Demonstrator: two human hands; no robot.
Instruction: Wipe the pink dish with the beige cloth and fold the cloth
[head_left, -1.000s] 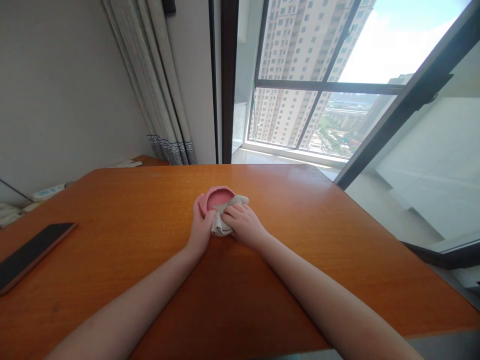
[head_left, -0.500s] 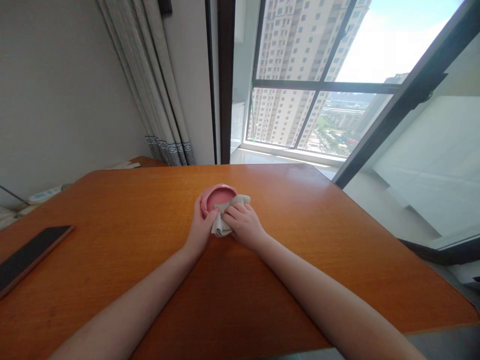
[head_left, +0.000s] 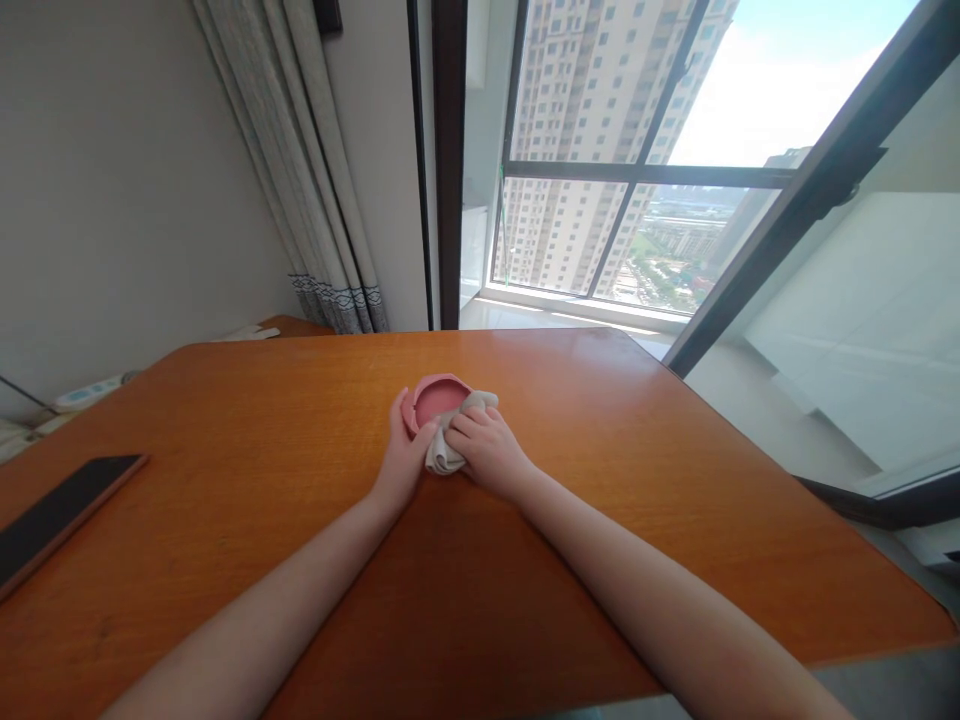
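A pink, angular-rimmed dish [head_left: 437, 401] shows its hollow side, a bunched grey-white cloth [head_left: 444, 456] over its near-right edge.

There are two hands [head_left: 403, 456] [head_left: 491, 446], one pink dish [head_left: 437, 400] and one cloth [head_left: 444, 458]. Also one smartphone [head_left: 64, 515], one surface [head_left: 292, 410], one curtain [head_left: 296, 170].

The grey cloth [head_left: 445, 458] covers the near right part of the pink dish [head_left: 441, 399], and my right hand [head_left: 491, 447] hides some of the cloth. The left edge cuts off the phone [head_left: 67, 512]; the top edge crops the curtain [head_left: 300, 160].
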